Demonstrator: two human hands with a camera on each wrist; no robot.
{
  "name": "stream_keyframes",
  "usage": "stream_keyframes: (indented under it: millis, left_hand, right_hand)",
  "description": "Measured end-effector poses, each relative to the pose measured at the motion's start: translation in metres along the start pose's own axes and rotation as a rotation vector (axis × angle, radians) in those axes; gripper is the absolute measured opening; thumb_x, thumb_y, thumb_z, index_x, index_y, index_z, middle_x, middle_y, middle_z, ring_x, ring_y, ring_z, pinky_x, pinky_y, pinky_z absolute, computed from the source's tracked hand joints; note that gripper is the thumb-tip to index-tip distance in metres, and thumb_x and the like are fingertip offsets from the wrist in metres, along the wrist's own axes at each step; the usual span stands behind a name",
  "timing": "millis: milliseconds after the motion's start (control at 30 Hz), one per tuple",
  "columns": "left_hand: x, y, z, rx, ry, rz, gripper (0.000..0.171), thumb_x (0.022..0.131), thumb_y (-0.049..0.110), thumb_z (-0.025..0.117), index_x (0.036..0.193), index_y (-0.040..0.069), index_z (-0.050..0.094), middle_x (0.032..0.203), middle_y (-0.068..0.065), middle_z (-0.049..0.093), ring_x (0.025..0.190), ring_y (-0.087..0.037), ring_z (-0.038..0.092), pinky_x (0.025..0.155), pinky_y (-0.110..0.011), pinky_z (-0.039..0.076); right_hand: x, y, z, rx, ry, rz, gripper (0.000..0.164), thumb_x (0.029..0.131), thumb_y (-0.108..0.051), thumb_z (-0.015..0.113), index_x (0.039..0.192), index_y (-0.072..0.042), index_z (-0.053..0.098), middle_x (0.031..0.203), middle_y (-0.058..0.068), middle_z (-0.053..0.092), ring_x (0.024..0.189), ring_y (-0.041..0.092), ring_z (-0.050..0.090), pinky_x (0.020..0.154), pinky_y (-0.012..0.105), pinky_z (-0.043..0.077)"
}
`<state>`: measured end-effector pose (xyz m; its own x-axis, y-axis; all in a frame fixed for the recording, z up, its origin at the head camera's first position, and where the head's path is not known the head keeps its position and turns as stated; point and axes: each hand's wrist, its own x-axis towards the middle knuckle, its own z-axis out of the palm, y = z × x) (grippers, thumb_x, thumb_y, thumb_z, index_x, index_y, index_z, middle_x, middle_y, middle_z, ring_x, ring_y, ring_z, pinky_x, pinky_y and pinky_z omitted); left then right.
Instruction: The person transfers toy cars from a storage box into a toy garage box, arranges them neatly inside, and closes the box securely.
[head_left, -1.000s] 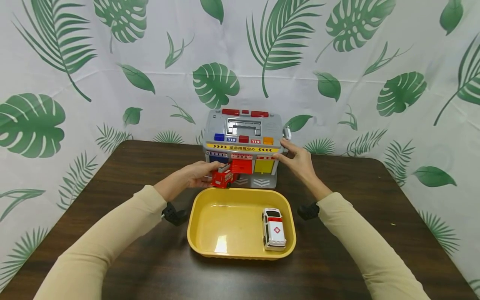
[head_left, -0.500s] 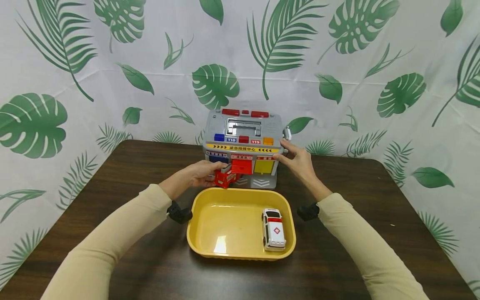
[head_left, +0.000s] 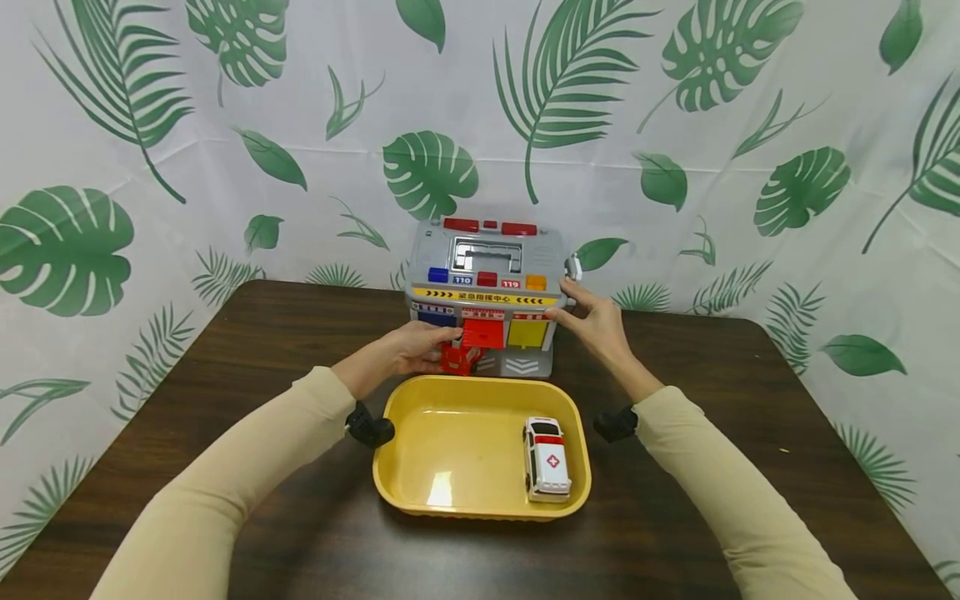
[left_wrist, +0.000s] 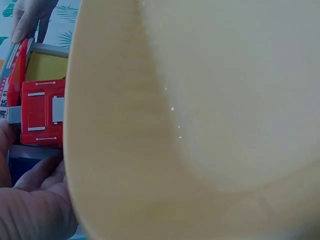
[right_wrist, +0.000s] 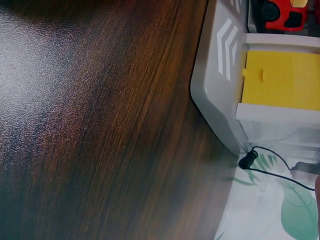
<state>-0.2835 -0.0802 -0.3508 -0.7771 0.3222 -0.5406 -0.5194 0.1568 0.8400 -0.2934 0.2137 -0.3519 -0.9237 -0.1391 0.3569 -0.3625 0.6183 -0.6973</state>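
Head view: left hand (head_left: 417,346) is pinching a red plastic fire truck (head_left: 459,359), seemingly part-housed beneath the raised red door (head_left: 483,335) of a grey plastic toy garage (head_left: 487,296), right hand (head_left: 600,325) is gripping its right corner, white plastic ambulance (head_left: 547,462) is standing unhoused in the near yellow plastic tray (head_left: 472,446).

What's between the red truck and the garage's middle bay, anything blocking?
Nothing visible. The left hand holds the red truck at the front of the toy garage, whose red door is swung outward. The yellow tray sits nearer the person, out of the way. Behind the door is hidden.
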Motion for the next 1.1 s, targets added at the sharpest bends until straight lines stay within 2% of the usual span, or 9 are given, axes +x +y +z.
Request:
stream_keyframes:
  millis: [200, 333, 467, 700, 833, 967, 1100]
  left_hand:
    - [0.004, -0.005, 0.007, -0.012, 0.024, 0.038, 0.050, 0.096, 0.022, 0.055, 0.134, -0.007, 0.043, 0.135, -0.023, 0.050, 0.123, -0.034, 0.051, 0.100, -0.044, 0.044]
    - [0.007, -0.007, 0.014, 0.056, 0.091, 0.042, 0.046, 0.094, 0.019, 0.057, 0.130, -0.008, 0.047, 0.127, -0.020, 0.056, 0.105, -0.025, 0.060, 0.098, -0.040, 0.046]
    - [0.006, -0.009, 0.017, 0.162, 0.160, 0.020, 0.045, 0.093, 0.023, 0.059, 0.127, -0.006, 0.052, 0.121, -0.017, 0.058, 0.090, -0.021, 0.057, 0.094, -0.036, 0.049]
    - [-0.002, -0.011, 0.024, 0.345, 0.191, 0.020, 0.051, 0.092, 0.033, 0.061, 0.127, -0.003, 0.052, 0.126, -0.018, 0.056, 0.106, -0.029, 0.056, 0.096, -0.037, 0.048]
    - [-0.003, -0.011, 0.027, 0.409, 0.203, 0.037, 0.050, 0.093, 0.035, 0.059, 0.126, -0.002, 0.052, 0.124, -0.017, 0.057, 0.106, -0.028, 0.054, 0.096, -0.036, 0.048]
    - [-0.002, -0.012, 0.029, 0.413, 0.189, 0.046, 0.049, 0.095, 0.035, 0.056, 0.126, -0.002, 0.051, 0.125, -0.018, 0.056, 0.107, -0.029, 0.055, 0.097, -0.037, 0.047]
    - [0.000, -0.012, 0.031, 0.334, 0.177, 0.025, 0.051, 0.096, 0.033, 0.054, 0.131, -0.003, 0.045, 0.128, -0.019, 0.054, 0.104, -0.029, 0.060, 0.097, -0.037, 0.048]
  right_hand:
    - [-0.001, -0.001, 0.000, 0.008, -0.007, -0.004, 0.063, 0.081, -0.032, 0.072, 0.136, -0.010, 0.051, 0.139, 0.012, 0.048, 0.115, 0.030, 0.057, 0.089, 0.046, 0.051]
    - [-0.001, -0.001, 0.000, 0.006, -0.006, -0.006, 0.062, 0.081, -0.033, 0.072, 0.136, -0.010, 0.051, 0.139, 0.012, 0.049, 0.115, 0.030, 0.057, 0.090, 0.046, 0.050]
    - [-0.002, 0.000, 0.000, 0.002, -0.005, -0.010, 0.062, 0.081, -0.032, 0.072, 0.135, -0.010, 0.051, 0.139, 0.012, 0.049, 0.117, 0.030, 0.056, 0.091, 0.046, 0.049]
    - [-0.003, -0.001, -0.001, -0.008, -0.004, -0.013, 0.062, 0.081, -0.032, 0.072, 0.136, -0.009, 0.051, 0.139, 0.012, 0.049, 0.118, 0.030, 0.055, 0.092, 0.046, 0.049]
    - [-0.004, -0.001, -0.001, 0.002, -0.016, 0.001, 0.064, 0.081, -0.033, 0.071, 0.137, -0.011, 0.050, 0.140, 0.011, 0.047, 0.123, 0.029, 0.052, 0.094, 0.046, 0.048]
    - [-0.006, -0.001, -0.001, 0.007, -0.016, 0.005, 0.063, 0.081, -0.034, 0.071, 0.137, -0.012, 0.050, 0.141, 0.010, 0.047, 0.125, 0.028, 0.050, 0.096, 0.045, 0.047]
    - [-0.006, -0.001, -0.002, 0.004, -0.003, -0.013, 0.062, 0.081, -0.032, 0.072, 0.136, -0.011, 0.051, 0.139, 0.011, 0.049, 0.122, 0.029, 0.053, 0.094, 0.046, 0.048]
